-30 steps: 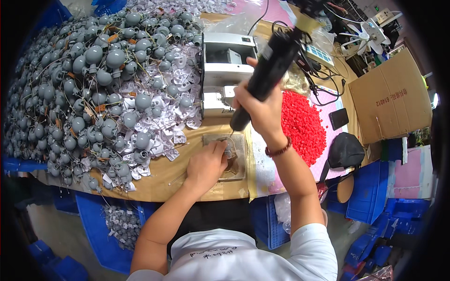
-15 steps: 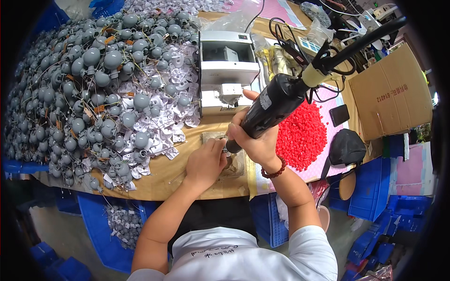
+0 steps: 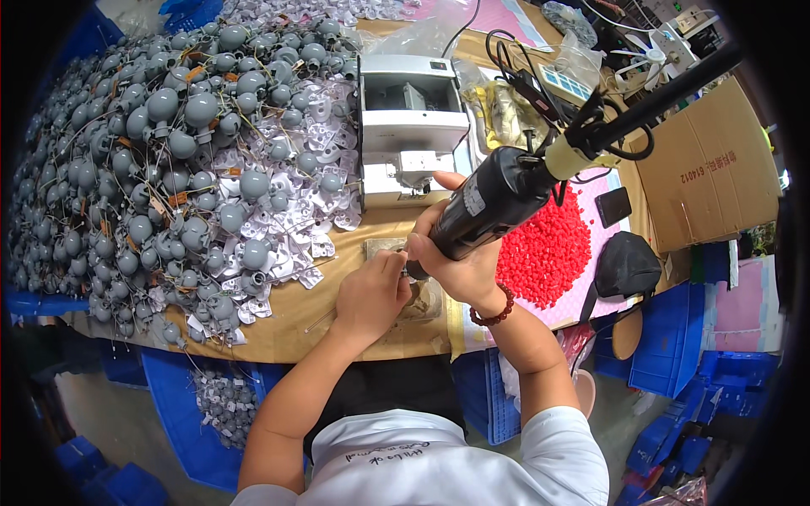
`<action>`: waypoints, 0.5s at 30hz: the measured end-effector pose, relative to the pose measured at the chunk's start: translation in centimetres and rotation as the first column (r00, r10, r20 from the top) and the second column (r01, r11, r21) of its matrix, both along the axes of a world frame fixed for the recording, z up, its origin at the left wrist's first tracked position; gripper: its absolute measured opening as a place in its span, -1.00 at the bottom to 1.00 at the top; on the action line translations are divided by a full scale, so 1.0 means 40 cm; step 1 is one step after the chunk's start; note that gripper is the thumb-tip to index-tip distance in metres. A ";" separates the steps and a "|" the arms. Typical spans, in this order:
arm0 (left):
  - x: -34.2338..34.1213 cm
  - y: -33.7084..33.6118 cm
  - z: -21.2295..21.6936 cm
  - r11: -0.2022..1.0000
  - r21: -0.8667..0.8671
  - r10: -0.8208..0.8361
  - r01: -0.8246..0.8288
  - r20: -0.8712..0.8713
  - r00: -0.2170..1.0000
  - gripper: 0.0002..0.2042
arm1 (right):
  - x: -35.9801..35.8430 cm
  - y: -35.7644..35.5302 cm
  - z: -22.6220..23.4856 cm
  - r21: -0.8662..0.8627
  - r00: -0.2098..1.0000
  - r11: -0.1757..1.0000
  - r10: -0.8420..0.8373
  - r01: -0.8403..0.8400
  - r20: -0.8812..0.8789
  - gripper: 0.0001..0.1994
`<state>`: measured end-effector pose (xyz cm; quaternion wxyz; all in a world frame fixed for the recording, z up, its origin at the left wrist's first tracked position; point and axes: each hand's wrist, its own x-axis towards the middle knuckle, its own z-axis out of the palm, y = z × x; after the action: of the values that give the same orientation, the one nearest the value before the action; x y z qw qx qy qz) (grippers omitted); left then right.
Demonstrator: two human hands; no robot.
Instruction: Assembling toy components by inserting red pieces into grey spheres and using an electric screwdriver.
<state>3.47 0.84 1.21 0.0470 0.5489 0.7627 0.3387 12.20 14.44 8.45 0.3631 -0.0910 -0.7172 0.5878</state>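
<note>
My right hand (image 3: 471, 277) is wrapped round a black electric screwdriver (image 3: 488, 201), its thumb toward the lower end. The tool leans down and left, and a black rod or cable runs from its upper end. My left hand (image 3: 369, 293) is closed just left of the tool's lower end, fingertips pinched on a small piece that the fingers mostly hide. Both hands are over a small worn block (image 3: 426, 305) on the brown-covered table (image 3: 337, 325). The screwdriver's bit is hidden from view.
A white box-shaped machine (image 3: 415, 126) stands beyond my hands. Grey ball-shaped parts with wires (image 3: 181, 143) and white plastic pieces (image 3: 312, 202) are heaped left. Small red pieces (image 3: 548, 257), a black pouch (image 3: 626, 266) and a cardboard box (image 3: 713, 169) are right.
The screwdriver's upper end has swung slightly down and to the right, and my right hand has shifted slightly with it. My left hand stays almost where it was.
</note>
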 end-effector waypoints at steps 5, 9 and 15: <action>-0.007 -0.001 -0.007 1.000 0.008 -0.020 0.020 0.041 0.999 -0.76 | 0.013 0.001 -0.010 0.102 0.996 0.991 0.077 -0.082 0.055 -0.30; -0.015 -0.002 -0.020 0.997 0.058 -0.064 0.060 0.068 0.996 -0.75 | 0.027 -0.015 -0.044 0.222 0.994 0.969 0.098 -0.107 0.054 -0.29; -0.012 0.002 -0.013 0.995 0.092 -0.050 0.043 0.069 0.996 -0.73 | 0.026 -0.015 -0.055 0.218 0.994 0.970 0.111 -0.107 -0.006 -0.29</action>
<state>2.98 0.94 0.69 0.0571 0.5557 0.7314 0.3910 13.26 13.83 6.25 0.3444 -0.0058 -0.7777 0.5259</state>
